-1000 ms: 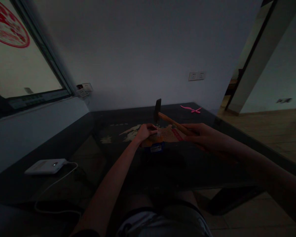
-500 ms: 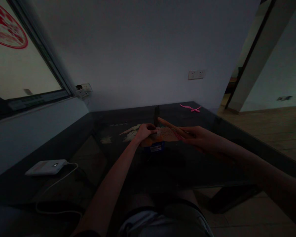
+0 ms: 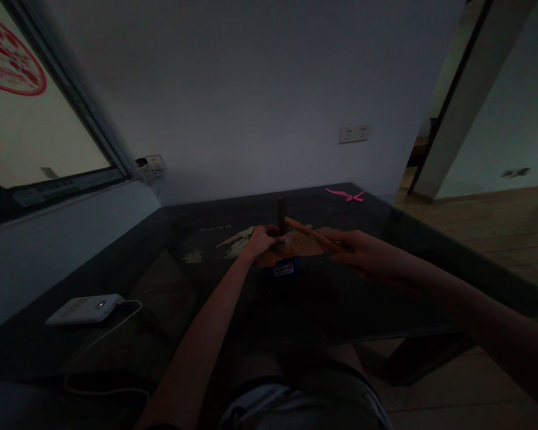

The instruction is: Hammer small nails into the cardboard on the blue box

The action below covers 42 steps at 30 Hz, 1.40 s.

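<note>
In the head view, my right hand point(image 3: 356, 248) is closed around the wooden handle of a hammer point(image 3: 308, 230). Its dark head stands just beyond my left fingertips. My left hand point(image 3: 260, 240) has thumb and fingers pinched together at a brown-orange piece point(image 3: 305, 243) with a dotted pattern. What the pinch holds is too dark and small to make out. Under that piece sits a blue container point(image 3: 287, 267) with a white label. I cannot tell whether the hammer head touches anything.
A dark glossy table point(image 3: 233, 322) spans the front, against a wall. Pale patches point(image 3: 240, 245) lie left of my hands. A white power bank or phone point(image 3: 85, 310) with a cable lies at the left, a pink ribbon point(image 3: 349, 196) at the back right.
The hammer has dropped slightly, and my right hand has shifted a little with it. My left hand stays in the same place. The view has turned slightly.
</note>
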Available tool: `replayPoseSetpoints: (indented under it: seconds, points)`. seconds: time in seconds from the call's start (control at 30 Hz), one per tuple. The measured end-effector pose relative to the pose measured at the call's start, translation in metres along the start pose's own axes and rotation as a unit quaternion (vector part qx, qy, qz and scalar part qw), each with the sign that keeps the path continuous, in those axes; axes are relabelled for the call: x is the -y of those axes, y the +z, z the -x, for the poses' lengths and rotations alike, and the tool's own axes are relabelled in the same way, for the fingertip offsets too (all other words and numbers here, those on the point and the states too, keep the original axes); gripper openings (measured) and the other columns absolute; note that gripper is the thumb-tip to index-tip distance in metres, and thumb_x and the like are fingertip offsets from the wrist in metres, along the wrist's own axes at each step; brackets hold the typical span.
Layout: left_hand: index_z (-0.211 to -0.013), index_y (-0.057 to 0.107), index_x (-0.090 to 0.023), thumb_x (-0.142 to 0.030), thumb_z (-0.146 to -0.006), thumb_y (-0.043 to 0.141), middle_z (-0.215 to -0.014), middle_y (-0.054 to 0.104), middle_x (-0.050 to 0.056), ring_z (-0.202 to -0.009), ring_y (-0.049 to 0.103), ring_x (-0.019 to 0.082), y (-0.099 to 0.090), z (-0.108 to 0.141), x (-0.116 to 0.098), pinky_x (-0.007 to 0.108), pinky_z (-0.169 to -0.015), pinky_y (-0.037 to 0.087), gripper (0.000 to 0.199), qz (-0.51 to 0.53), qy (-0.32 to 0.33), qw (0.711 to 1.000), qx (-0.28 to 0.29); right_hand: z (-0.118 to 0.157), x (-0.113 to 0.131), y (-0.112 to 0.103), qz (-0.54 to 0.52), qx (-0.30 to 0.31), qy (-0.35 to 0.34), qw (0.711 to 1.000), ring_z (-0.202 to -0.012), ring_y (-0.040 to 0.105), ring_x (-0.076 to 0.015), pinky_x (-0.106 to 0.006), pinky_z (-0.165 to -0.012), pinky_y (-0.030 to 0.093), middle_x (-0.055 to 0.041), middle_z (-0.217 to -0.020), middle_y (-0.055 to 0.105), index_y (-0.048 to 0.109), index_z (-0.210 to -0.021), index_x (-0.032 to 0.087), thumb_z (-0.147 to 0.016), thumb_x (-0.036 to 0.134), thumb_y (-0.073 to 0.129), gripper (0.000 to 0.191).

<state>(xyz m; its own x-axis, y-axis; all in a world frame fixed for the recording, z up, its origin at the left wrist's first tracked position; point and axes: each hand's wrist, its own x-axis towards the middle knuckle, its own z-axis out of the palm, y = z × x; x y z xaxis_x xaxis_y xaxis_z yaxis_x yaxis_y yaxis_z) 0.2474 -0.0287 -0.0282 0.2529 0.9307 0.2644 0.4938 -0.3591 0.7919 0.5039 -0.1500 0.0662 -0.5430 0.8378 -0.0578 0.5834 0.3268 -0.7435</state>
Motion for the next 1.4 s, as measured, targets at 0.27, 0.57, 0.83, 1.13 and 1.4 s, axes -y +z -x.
replayPoseSetpoints:
  seconds: [0.27, 0.57, 0.83, 1.13, 1.4]
  points:
    - [-0.078, 0.069, -0.012, -0.027, -0.066, 0.068, -0.08, 0.069, 0.005, -0.073, 0.062, 0.016, 0.0, -0.001, -0.001, 0.027, -0.07, 0.046, 0.019, 0.012, -0.004, 1.0, -0.006, 0.003, 0.004, -0.002, -0.006, -0.02, -0.003, 1.0, -0.036, 0.042, -0.0062, -0.017, -0.032, 0.034, 0.007, -0.054, 0.044, 0.045, -0.132, 0.014, -0.08, 0.029, 0.054, 0.055]
    - [-0.076, 0.069, -0.012, -0.028, -0.066, 0.069, -0.079, 0.07, 0.005, -0.071, 0.061, 0.015, 0.001, -0.001, -0.001, 0.026, -0.069, 0.046, 0.019, 0.023, -0.013, 1.0, -0.008, 0.006, 0.005, -0.002, 0.001, -0.031, -0.008, 0.999, -0.036, 0.042, -0.0058, -0.016, -0.032, 0.034, 0.0075, -0.054, 0.043, 0.045, -0.13, 0.015, -0.08, 0.031, 0.053, 0.053]
    - [-0.081, 0.07, -0.013, -0.03, -0.066, 0.069, -0.081, 0.07, 0.006, -0.072, 0.062, 0.017, -0.001, 0.0, 0.0, 0.028, -0.068, 0.046, 0.023, -0.002, -0.007, 1.0, 0.0, 0.0, 0.0, 0.004, -0.005, -0.004, 0.006, 1.0, -0.036, 0.042, -0.0062, -0.017, -0.033, 0.037, 0.0073, -0.056, 0.044, 0.041, -0.133, 0.014, -0.078, 0.026, 0.053, 0.057]
    - [-0.081, 0.07, -0.013, -0.028, -0.066, 0.069, -0.081, 0.07, 0.006, -0.073, 0.062, 0.017, -0.002, 0.0, -0.001, 0.028, -0.07, 0.046, 0.021, -0.015, -0.01, 1.0, -0.008, 0.0, -0.004, 0.004, -0.005, -0.015, -0.002, 1.0, -0.036, 0.042, -0.0061, -0.016, -0.032, 0.036, 0.0072, -0.054, 0.043, 0.044, -0.131, 0.014, -0.079, 0.027, 0.053, 0.054]
    - [-0.079, 0.07, -0.013, -0.03, -0.066, 0.068, -0.077, 0.07, 0.005, -0.071, 0.061, 0.016, 0.0, -0.002, 0.005, 0.027, -0.068, 0.046, 0.021, -0.006, -0.015, 1.0, -0.006, 0.007, 0.004, 0.002, -0.004, -0.035, 0.007, 0.999, -0.037, 0.043, -0.0058, -0.016, -0.033, 0.034, 0.007, -0.055, 0.043, 0.047, -0.128, 0.016, -0.08, 0.028, 0.053, 0.051]
